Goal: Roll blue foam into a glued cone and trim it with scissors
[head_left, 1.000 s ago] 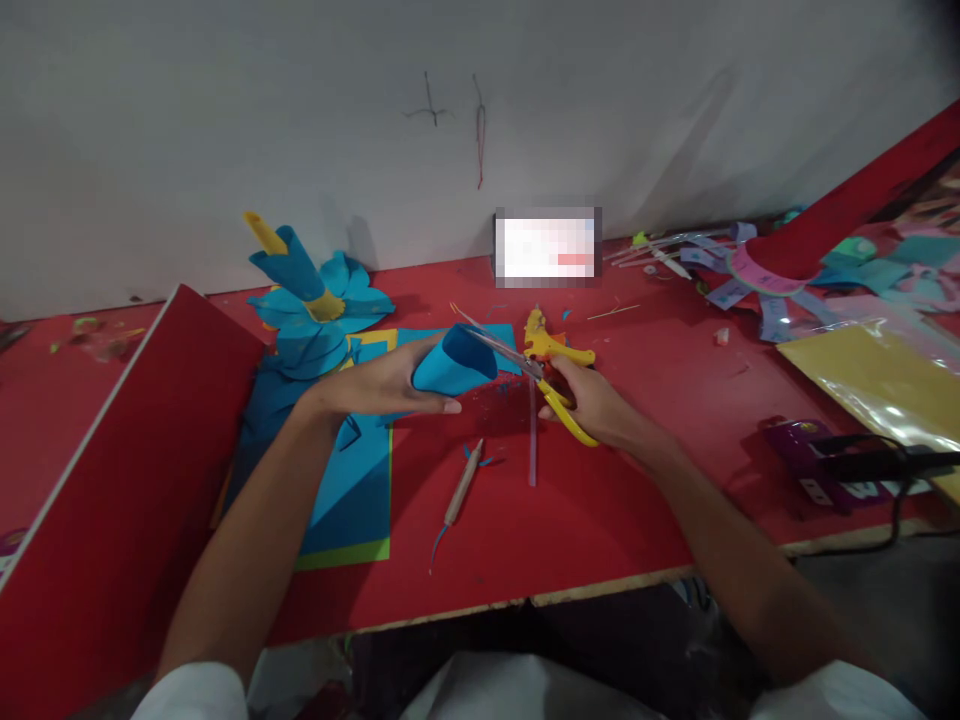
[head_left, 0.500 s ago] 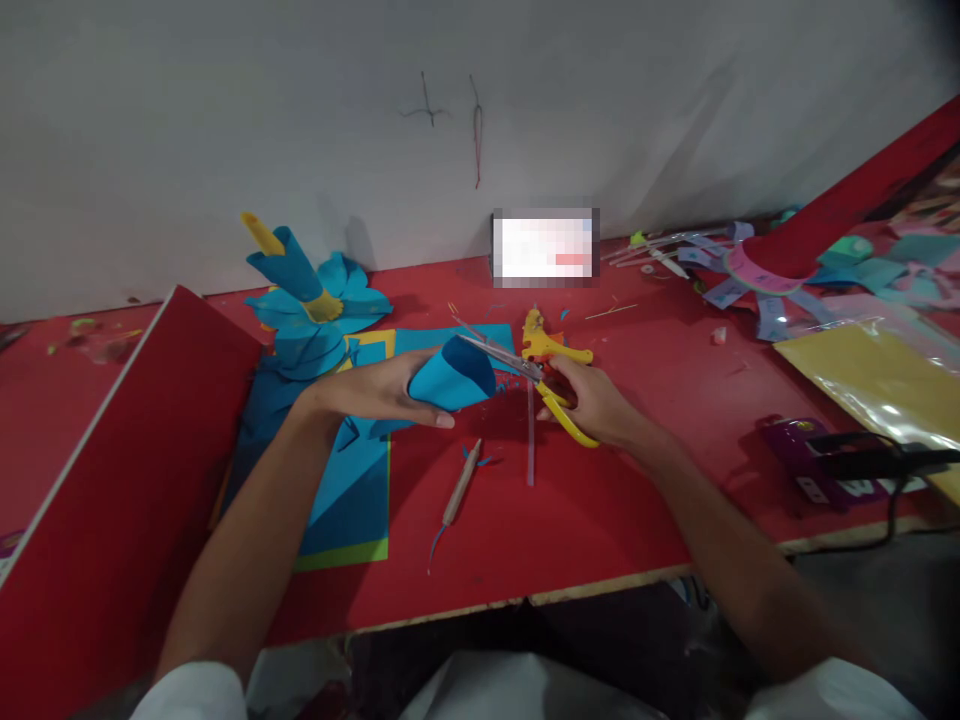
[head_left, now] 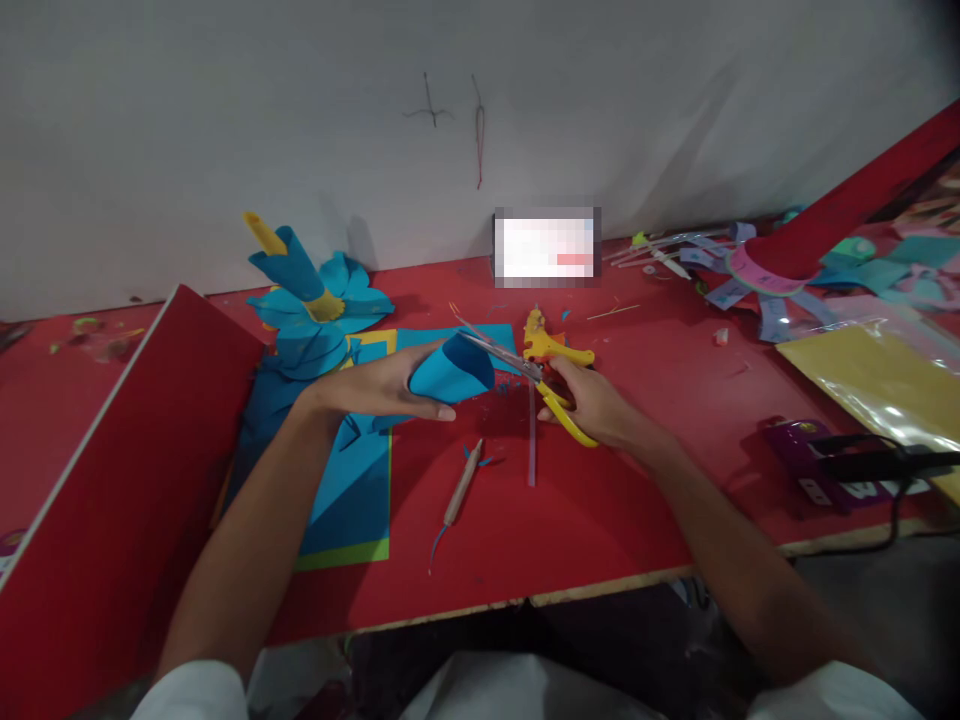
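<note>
"One question first: what does the left hand [head_left: 375, 388] have?"

"It grasps a curled blue sheet [head_left: 446, 378], with the thumb along the lower side. The open end faces the scissors."

"And the right hand [head_left: 592, 402]?"

"Closed around the yellow handles of the scissors [head_left: 531, 370]. The blades point left and lie at the upper edge of the curl; I can't tell whether they are biting into it."

"Where is the curl, then?"

"Held up in front of the person, over the middle of the red table [head_left: 585, 540], between the two hands."

"What's close by?"

"A yellow glue gun [head_left: 559, 350] lies just beyond the right hand, and a clear stick [head_left: 532, 445] lies below the scissors. Small blue scraps [head_left: 506, 385] are scattered near the blades. Nearer the person is a slim tool [head_left: 463, 485] with a pale handle and a thin curved end."

"Off to the left?"

"Flat blue sheets [head_left: 349, 500], partly under the left arm, with a blue paper flower [head_left: 330, 305] behind them. A red board [head_left: 150, 450] leans at a slant beside those."

"And far right?"

"A purple box [head_left: 795, 450] near the table's front edge, and a shiny yellow packet [head_left: 877, 375] past it."
</note>
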A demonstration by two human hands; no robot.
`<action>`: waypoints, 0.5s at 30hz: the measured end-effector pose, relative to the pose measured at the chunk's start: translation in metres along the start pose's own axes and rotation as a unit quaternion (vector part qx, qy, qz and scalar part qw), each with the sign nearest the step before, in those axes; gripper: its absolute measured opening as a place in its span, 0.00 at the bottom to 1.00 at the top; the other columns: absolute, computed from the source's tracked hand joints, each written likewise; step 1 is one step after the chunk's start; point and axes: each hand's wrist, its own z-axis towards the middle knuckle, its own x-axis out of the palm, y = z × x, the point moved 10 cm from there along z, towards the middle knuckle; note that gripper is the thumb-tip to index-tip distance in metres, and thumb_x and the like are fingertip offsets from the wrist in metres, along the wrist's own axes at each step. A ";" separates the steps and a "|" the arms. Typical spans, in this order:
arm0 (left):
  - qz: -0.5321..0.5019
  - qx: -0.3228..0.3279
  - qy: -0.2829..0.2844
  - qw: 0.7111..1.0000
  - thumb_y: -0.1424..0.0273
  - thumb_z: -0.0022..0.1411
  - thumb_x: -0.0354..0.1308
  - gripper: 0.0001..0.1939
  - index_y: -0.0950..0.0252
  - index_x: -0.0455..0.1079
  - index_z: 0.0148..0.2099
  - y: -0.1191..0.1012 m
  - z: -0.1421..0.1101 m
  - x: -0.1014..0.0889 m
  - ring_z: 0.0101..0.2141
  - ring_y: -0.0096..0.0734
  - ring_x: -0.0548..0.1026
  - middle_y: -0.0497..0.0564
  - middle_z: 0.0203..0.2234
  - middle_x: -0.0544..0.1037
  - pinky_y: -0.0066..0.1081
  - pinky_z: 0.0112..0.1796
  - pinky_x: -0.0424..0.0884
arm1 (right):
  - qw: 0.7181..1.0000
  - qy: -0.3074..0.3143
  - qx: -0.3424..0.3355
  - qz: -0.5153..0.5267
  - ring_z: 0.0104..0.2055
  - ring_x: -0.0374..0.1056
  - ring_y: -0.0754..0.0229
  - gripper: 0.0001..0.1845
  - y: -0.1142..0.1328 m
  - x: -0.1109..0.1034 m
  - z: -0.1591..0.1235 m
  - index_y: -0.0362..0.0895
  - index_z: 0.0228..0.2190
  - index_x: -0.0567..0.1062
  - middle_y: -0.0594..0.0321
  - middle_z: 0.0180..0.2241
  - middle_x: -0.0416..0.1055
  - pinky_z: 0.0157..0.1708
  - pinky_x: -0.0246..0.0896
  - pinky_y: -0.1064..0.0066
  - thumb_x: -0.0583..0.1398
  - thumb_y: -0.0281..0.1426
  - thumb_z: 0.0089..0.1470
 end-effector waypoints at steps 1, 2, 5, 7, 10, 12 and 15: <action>-0.004 -0.002 0.000 1.000 0.58 0.58 0.75 0.21 0.62 0.73 0.45 0.001 0.000 0.000 0.42 0.41 0.80 0.49 0.29 0.78 0.35 0.44 0.77 | 1.000 -0.001 0.001 0.001 0.36 0.72 0.52 0.20 0.000 -0.001 0.000 0.51 0.44 0.72 0.61 0.38 0.75 0.32 0.72 0.62 0.69 0.46 0.55; -0.007 -0.005 0.000 1.000 0.58 0.57 0.75 0.21 0.62 0.73 0.45 0.001 0.000 0.000 0.43 0.42 0.80 0.49 0.30 0.79 0.36 0.45 0.77 | 1.000 -0.003 0.000 0.001 0.36 0.71 0.53 0.20 0.000 -0.001 0.000 0.51 0.44 0.72 0.61 0.38 0.75 0.32 0.71 0.63 0.69 0.46 0.55; -0.008 -0.014 -0.003 1.000 0.59 0.56 0.76 0.20 0.63 0.72 0.43 0.001 -0.001 -0.001 0.43 0.42 0.79 0.50 0.31 0.79 0.36 0.44 0.77 | 1.000 -0.002 -0.010 -0.007 0.34 0.69 0.55 0.21 0.005 -0.003 -0.001 0.49 0.43 0.72 0.61 0.36 0.74 0.32 0.68 0.64 0.69 0.46 0.54; -0.002 -0.024 -0.009 1.000 0.58 0.56 0.76 0.20 0.63 0.71 0.40 0.000 -0.002 -0.002 0.42 0.40 0.79 0.49 0.30 0.78 0.34 0.43 0.76 | 1.000 0.001 -0.021 -0.015 0.33 0.68 0.56 0.22 0.009 -0.004 -0.001 0.48 0.42 0.73 0.62 0.35 0.74 0.32 0.65 0.66 0.70 0.46 0.52; -0.001 -0.034 -0.021 0.999 0.57 0.55 0.76 0.21 0.63 0.70 0.37 -0.002 -0.002 -0.005 0.40 0.38 0.78 0.49 0.31 0.78 0.32 0.41 0.75 | 0.999 0.002 -0.027 -0.017 0.33 0.67 0.57 0.23 0.012 -0.004 0.000 0.47 0.41 0.73 0.62 0.34 0.74 0.31 0.63 0.67 0.71 0.45 0.51; -0.003 -0.034 -0.023 0.999 0.57 0.54 0.76 0.21 0.63 0.69 0.37 -0.003 -0.002 -0.005 0.38 0.37 0.77 0.49 0.31 0.78 0.31 0.39 0.75 | 1.000 -0.002 -0.021 -0.015 0.33 0.68 0.56 0.21 0.011 -0.005 0.000 0.48 0.42 0.73 0.62 0.34 0.74 0.32 0.64 0.66 0.70 0.45 0.52; 0.000 -0.034 -0.019 0.999 0.57 0.54 0.77 0.22 0.63 0.68 0.36 -0.003 -0.002 -0.005 0.36 0.35 0.77 0.48 0.31 0.78 0.29 0.36 0.74 | 1.000 -0.014 -0.009 -0.014 0.33 0.69 0.54 0.19 0.008 -0.006 0.000 0.49 0.43 0.74 0.61 0.34 0.74 0.32 0.67 0.64 0.68 0.45 0.54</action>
